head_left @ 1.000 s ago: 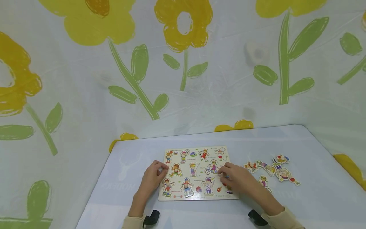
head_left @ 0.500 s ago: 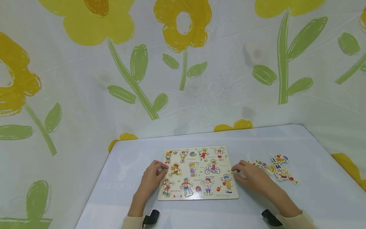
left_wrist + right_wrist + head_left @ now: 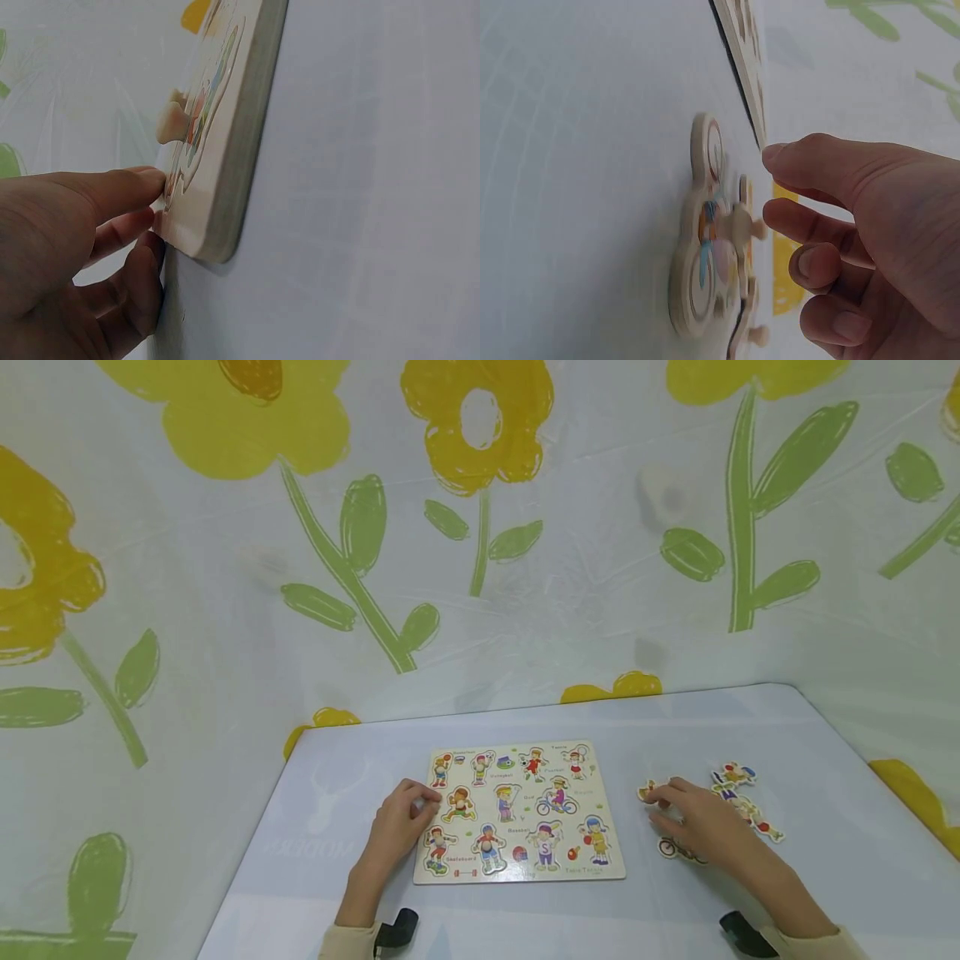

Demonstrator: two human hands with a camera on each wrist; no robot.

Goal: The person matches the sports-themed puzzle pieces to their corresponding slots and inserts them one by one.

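A wooden puzzle board (image 3: 483,814) printed with sports figures lies on the table. Knobbed figure pieces sit along its left side; one knob (image 3: 174,124) stands up in the left wrist view. My left hand (image 3: 401,818) pinches the board's left edge, thumb on the top face and fingers at the side. To the right of the board, my right hand (image 3: 693,822) hovers over loose pieces, fingers loosely bent, nothing held. Under it lies a bicycle-rider piece (image 3: 694,247) with a knob, partly hidden in the head view. Another piece (image 3: 647,790) shows at the fingertips.
More loose pieces lie beyond the right hand, including a figure with blue and red (image 3: 735,774) and a long one (image 3: 750,814). The white table (image 3: 375,752) meets a flower-printed curtain (image 3: 570,568) at the back. Black wrist mounts (image 3: 397,928) sit at both wrists.
My right hand has moved from the board's lower right rightward to the loose pieces, uncovering the figures at the board's right side. The left hand stays at the left edge.
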